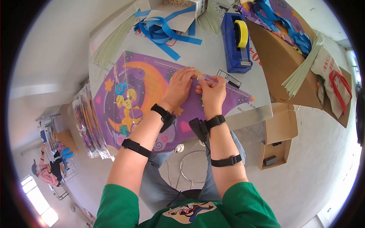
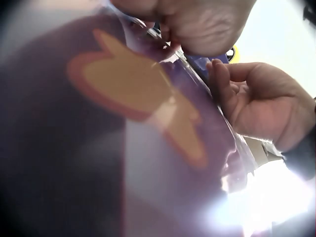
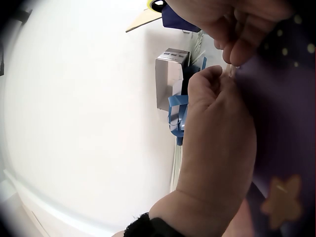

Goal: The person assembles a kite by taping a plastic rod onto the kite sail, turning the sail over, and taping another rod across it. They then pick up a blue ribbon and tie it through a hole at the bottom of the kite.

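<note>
Left hand [image 1: 178, 85] and right hand [image 1: 213, 93] meet at the kite's [image 1: 150, 89] far edge; most of it spreads left on the table [image 1: 209, 53]. Beyond the grip, rightward, stands a tape dispenser [image 1: 232, 47]; beyond and leftward, ribbons [image 1: 157, 34]. Farther right: a carton [image 1: 279, 64], with sticks [image 1: 304, 68] across it. Left of everything, wrapped packs [image 1: 89, 123].
</note>
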A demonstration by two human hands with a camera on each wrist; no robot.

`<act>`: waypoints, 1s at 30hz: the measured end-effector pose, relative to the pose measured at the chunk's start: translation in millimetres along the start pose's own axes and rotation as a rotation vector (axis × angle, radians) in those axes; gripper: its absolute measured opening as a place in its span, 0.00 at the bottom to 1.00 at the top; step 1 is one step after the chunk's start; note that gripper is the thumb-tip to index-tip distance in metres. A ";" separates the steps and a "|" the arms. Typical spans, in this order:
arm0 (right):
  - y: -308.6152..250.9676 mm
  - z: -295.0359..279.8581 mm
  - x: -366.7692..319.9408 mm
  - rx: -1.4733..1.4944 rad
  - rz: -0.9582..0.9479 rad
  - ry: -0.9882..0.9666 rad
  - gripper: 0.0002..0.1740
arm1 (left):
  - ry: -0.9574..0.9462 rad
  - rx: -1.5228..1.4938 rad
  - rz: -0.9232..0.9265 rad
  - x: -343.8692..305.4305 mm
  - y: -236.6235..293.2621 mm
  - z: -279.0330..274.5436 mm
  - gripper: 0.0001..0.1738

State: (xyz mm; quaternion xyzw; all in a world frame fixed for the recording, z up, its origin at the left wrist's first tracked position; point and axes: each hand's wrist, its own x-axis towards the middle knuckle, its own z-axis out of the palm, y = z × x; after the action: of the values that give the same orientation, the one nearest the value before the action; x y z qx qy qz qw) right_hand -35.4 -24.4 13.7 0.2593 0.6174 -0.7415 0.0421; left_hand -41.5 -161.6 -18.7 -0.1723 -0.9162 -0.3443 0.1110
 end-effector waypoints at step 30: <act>-5.5 2.9 4.4 -0.099 0.040 0.003 0.13 | -0.139 0.168 -0.023 0.8 9.2 -4.3 0.25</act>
State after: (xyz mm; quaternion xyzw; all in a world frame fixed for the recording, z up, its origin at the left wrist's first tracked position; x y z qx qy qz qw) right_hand -42.2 -24.7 17.0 0.2704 0.6480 -0.7087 0.0685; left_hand -38.3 -157.7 -9.8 -0.1755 -0.9492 -0.2547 0.0571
